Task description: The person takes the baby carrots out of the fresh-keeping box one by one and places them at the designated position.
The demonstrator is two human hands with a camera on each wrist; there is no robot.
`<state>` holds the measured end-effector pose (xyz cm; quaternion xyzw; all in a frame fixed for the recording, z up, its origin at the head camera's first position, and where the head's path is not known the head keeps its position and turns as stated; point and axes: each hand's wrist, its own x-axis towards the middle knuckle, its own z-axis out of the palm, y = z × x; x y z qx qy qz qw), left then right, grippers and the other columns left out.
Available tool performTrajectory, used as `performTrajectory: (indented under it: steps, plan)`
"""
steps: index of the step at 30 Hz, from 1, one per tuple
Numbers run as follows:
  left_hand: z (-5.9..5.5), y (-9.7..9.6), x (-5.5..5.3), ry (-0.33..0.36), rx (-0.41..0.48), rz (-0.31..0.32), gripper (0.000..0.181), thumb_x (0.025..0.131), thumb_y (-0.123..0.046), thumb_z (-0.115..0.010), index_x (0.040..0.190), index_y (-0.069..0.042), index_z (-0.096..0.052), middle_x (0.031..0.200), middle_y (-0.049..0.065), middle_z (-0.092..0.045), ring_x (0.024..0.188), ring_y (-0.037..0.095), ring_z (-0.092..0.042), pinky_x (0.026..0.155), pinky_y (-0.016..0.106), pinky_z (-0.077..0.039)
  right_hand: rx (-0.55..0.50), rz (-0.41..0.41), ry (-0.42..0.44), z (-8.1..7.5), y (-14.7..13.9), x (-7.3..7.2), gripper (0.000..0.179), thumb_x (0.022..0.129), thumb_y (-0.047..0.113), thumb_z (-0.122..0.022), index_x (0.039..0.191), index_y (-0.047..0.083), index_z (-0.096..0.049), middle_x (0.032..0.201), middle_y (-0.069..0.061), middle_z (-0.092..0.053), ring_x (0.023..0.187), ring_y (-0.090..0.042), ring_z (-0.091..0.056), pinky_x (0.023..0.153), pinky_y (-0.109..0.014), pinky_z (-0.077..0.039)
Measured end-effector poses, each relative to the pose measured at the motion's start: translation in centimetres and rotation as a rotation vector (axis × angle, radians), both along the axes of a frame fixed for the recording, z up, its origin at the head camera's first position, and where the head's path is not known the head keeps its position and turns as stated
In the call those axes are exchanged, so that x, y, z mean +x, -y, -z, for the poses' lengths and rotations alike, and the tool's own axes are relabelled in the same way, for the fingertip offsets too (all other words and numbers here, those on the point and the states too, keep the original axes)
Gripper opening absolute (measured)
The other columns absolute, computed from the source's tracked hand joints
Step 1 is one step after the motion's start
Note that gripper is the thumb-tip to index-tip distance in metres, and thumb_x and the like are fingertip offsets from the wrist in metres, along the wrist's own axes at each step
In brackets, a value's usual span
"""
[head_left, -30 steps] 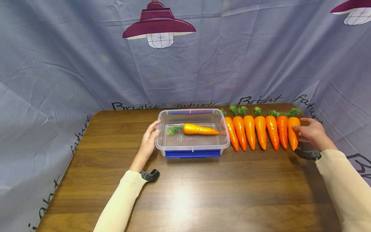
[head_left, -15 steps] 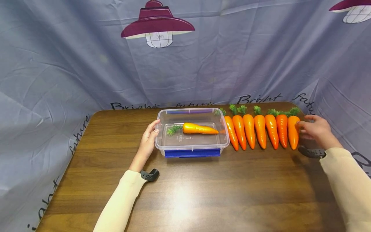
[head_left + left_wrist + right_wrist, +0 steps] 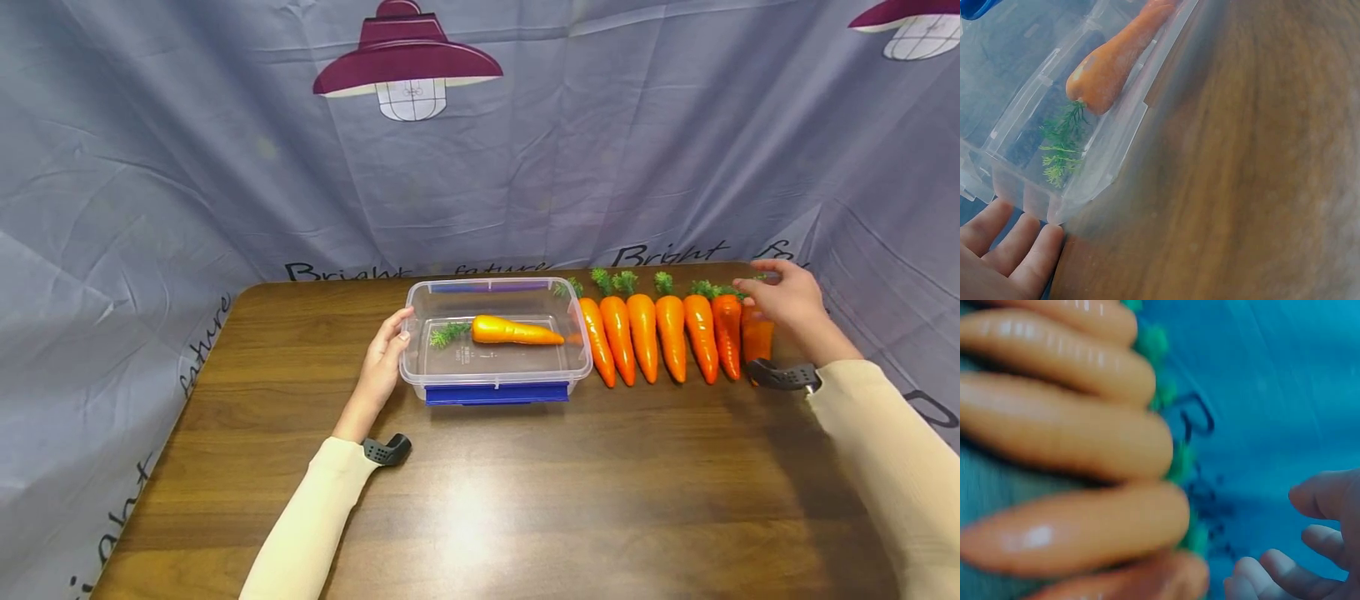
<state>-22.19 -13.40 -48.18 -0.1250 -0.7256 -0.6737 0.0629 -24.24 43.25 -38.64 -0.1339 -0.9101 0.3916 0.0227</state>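
A clear plastic food box [image 3: 495, 382] with blue clips stands on the table, one orange carrot [image 3: 516, 330] with a green top lying crosswise inside it. My left hand [image 3: 382, 354] touches the box's left wall; the left wrist view shows its fingertips against the outside of that wall. Right of the box, several carrots [image 3: 673, 340] lie side by side, tips toward me and leafy tops at the back. My right hand [image 3: 791, 298] hovers over the right end of this row with fingers spread and nothing in it. It partly hides the rightmost carrot [image 3: 757, 337].
The brown wooden table [image 3: 480, 500] stretches in front of the box and to its left. A grey-blue curtain [image 3: 525, 167] printed with lamps and lettering hangs behind the table's back edge and along both sides.
My right hand has left the side of the rightmost carrot, first drawing right, then rising up and back over the row's right end. The left hand, box and carrots stay put.
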Motion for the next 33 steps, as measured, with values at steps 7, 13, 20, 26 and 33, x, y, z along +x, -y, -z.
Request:
performTrajectory:
  steps: [7,13,20,26,33]
  plan:
    - [0.1,0.0,-0.1,-0.004,0.012,0.007,0.047,0.102,-0.006,-0.039,0.147,0.006,-0.042,0.160,0.026,-0.036,0.148,0.043,-0.032,0.121,0.059,-0.027,-0.001,-0.169,0.008,-1.9,5.8,-0.9,0.070,0.102,0.037,-0.056,0.155,-0.002,-0.033,0.141,-0.036,-0.050,0.070,0.011,-0.057,0.066,-0.023,-0.059]
    - [0.1,0.0,-0.1,0.004,0.011,0.004,0.046,0.103,-0.005,-0.039,0.147,0.005,-0.042,0.160,0.025,-0.036,0.145,0.041,-0.035,0.117,0.058,-0.033,0.036,-0.309,0.005,-3.6,10.9,-1.5,0.065,0.101,0.036,-0.060,0.153,0.004,-0.039,0.135,-0.030,-0.057,0.080,0.002,-0.062,0.069,-0.024,-0.058]
    - [0.1,0.2,0.0,-0.004,0.009,-0.005,0.047,0.102,-0.005,-0.039,0.147,0.006,-0.042,0.159,0.025,-0.038,0.146,0.041,-0.035,0.118,0.058,-0.030,0.044,-0.412,-0.012,-4.6,17.4,-1.8,0.052,0.100,0.027,-0.061,0.147,0.011,-0.048,0.128,-0.021,-0.062,0.097,-0.026,-0.068,0.071,-0.030,-0.059]
    - [0.1,0.2,0.0,0.007,0.008,0.004,0.047,0.103,-0.005,-0.038,0.148,0.005,-0.041,0.160,0.025,-0.036,0.146,0.041,-0.035,0.118,0.057,-0.030,0.050,-0.502,-0.044,-4.2,22.0,-2.1,0.050,0.098,0.026,-0.064,0.144,0.013,-0.053,0.127,-0.018,-0.065,0.105,-0.034,-0.066,0.081,-0.042,-0.057]
    - [0.1,0.1,0.0,-0.007,0.002,-0.001,0.046,0.102,-0.005,-0.039,0.147,0.006,-0.042,0.158,0.026,-0.038,0.145,0.039,-0.037,0.115,0.042,-0.033,0.108,-0.617,-0.010,-3.1,26.4,-2.3,0.052,0.095,0.026,-0.068,0.143,0.013,-0.054,0.131,-0.019,-0.066,0.119,-0.035,-0.063,0.095,-0.049,-0.053]
